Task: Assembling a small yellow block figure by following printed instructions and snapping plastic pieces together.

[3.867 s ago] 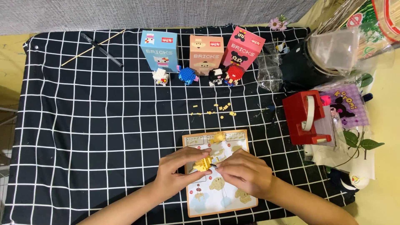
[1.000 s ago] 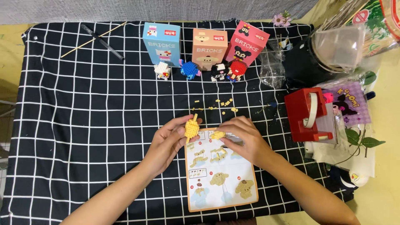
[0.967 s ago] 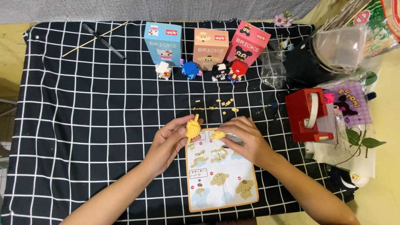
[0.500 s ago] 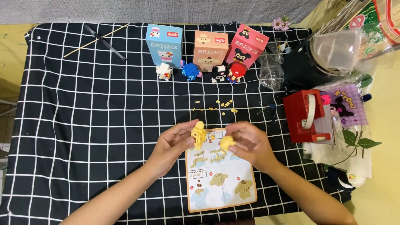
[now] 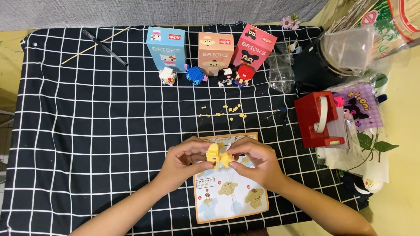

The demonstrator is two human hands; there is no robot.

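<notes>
Two hands meet at lower centre of the frame: my left hand pinches the taller yellow brick-built piece upright, and my right hand presses a smaller yellow brick lump against it, fingers closed tight to keep alignment. Both hover just above the printed instruction sheet. Loose yellow bricks lie scattered above, near the red tape dispenser at right.

Home hobby table: checked cloth, toy brick boxes.
</notes>
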